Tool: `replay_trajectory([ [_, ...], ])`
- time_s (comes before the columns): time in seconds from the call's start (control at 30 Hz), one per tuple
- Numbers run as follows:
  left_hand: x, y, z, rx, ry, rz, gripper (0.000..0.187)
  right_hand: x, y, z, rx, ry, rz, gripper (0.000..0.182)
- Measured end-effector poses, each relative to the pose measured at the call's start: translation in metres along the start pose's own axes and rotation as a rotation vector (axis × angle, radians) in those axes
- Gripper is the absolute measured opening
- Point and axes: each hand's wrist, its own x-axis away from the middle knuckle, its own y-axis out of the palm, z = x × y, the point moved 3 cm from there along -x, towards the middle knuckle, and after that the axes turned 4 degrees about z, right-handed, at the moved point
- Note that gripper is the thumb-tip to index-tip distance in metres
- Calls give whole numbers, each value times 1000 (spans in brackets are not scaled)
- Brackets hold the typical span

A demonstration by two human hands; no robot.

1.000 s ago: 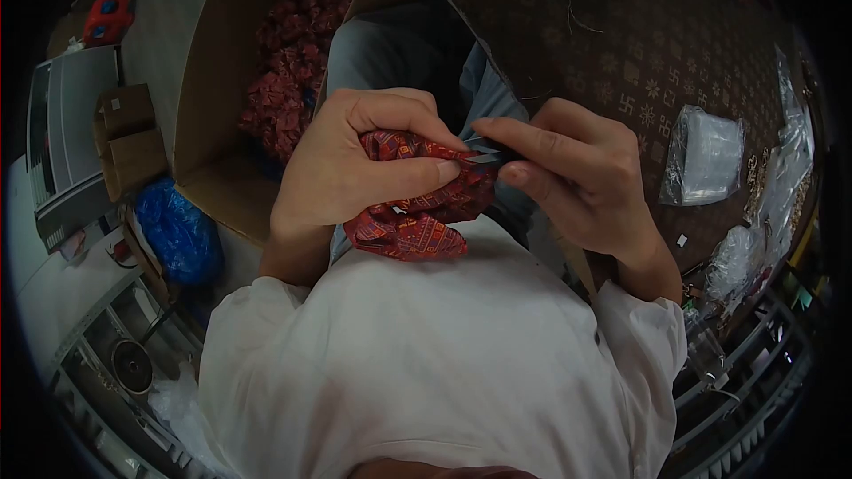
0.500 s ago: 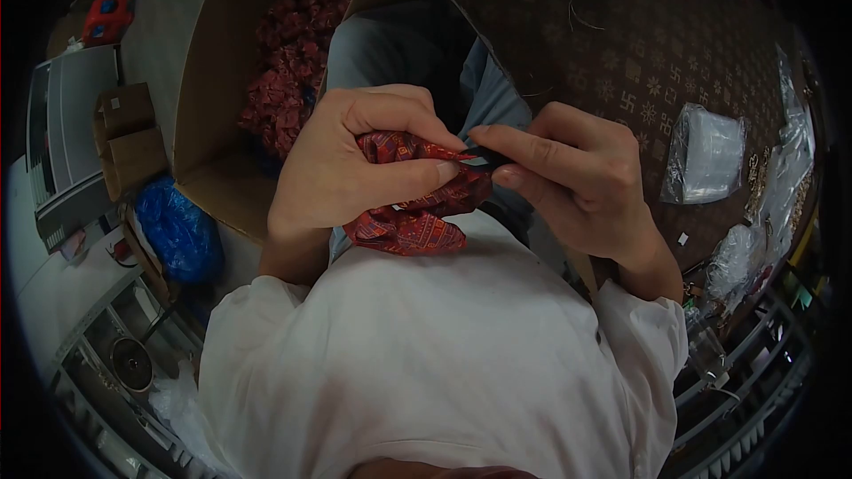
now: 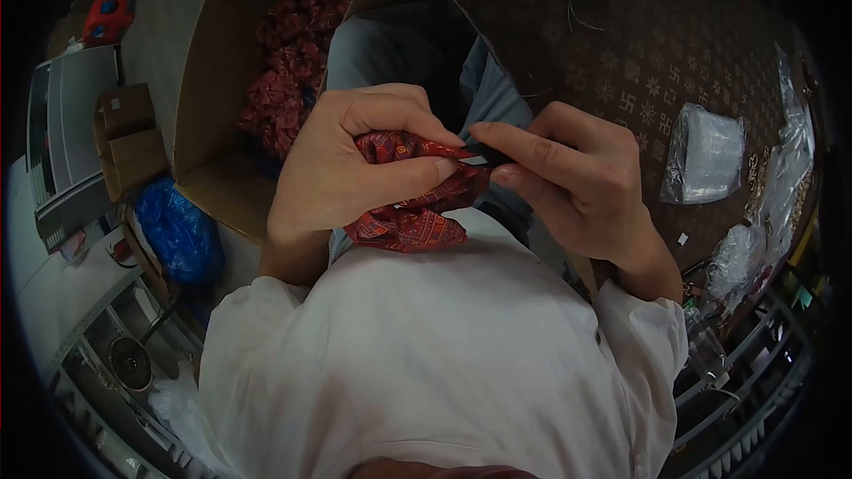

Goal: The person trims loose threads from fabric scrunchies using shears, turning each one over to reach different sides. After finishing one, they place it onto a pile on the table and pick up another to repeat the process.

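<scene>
My left hand [image 3: 342,164] is closed around a bunched piece of red patterned fabric [image 3: 410,213], held over my lap in front of my white shirt. My right hand [image 3: 572,182] meets it from the right, its thumb and forefinger pinching a small dark clip-like piece [image 3: 484,158] at the fabric's top edge. What the small piece is stays hard to tell; most of it is hidden by my fingers.
An open cardboard box [image 3: 209,106] holding several similar red fabric pieces [image 3: 288,62] stands at the left. A brown patterned tabletop [image 3: 621,44] lies at the right with clear plastic bags [image 3: 704,155]. A blue bag [image 3: 177,231] and small cartons [image 3: 129,137] sit lower left.
Hardly anything differs: my right fingers shifted slightly against the small dark piece, and the fabric bundle stayed in my left hand.
</scene>
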Motion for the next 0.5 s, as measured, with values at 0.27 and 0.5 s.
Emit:
replay_trajectory([
  [0.27, -1, 0, 2, -43, 2, -7, 12, 1, 1, -1, 83, -58, 11, 28],
  [0.5, -1, 1, 3, -68, 33, -2, 11, 2, 2, 0, 89, -34, 88, 28],
])
